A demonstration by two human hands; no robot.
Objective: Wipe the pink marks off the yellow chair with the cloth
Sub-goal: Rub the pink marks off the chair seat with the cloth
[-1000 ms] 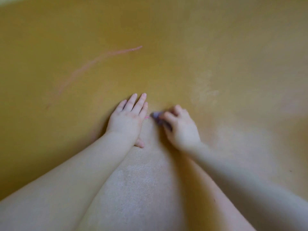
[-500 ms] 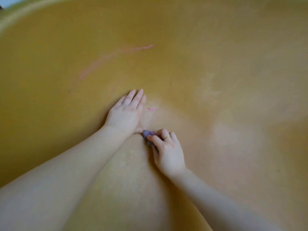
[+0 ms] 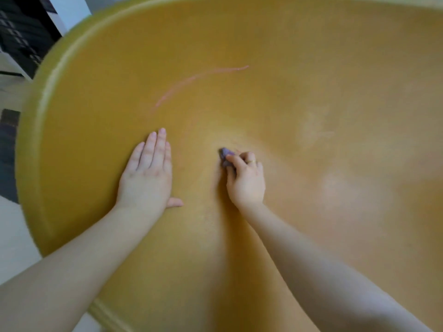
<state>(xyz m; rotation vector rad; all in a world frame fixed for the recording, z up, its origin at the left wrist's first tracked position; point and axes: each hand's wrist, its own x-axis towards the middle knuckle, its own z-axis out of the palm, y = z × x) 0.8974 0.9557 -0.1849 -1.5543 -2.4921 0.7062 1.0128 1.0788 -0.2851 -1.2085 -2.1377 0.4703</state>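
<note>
The yellow chair point(image 3: 311, 68) fills nearly the whole head view, its curved seat dipping in the middle. A long, faint pink mark point(image 3: 199, 80) arcs across the upper middle of the seat. My left hand point(image 3: 148, 173) lies flat on the seat with straight fingers, left of centre. My right hand point(image 3: 247, 180) pinches a small purple cloth point(image 3: 225, 155) and presses it against the seat at the centre. Only the cloth's tip shows past my fingers. A ring sits on one right finger.
The chair's rounded rim point(image 3: 48, 97) runs down the left side. Beyond it lie pale floor point(image 3: 12, 236) and a dark slatted object point(image 3: 21, 32) at the top left corner.
The view has pulled back, so the chair's rim and the floor now show. My right hand has moved the cloth up and away from my left hand. The short pink mark beside my left fingers no longer shows.
</note>
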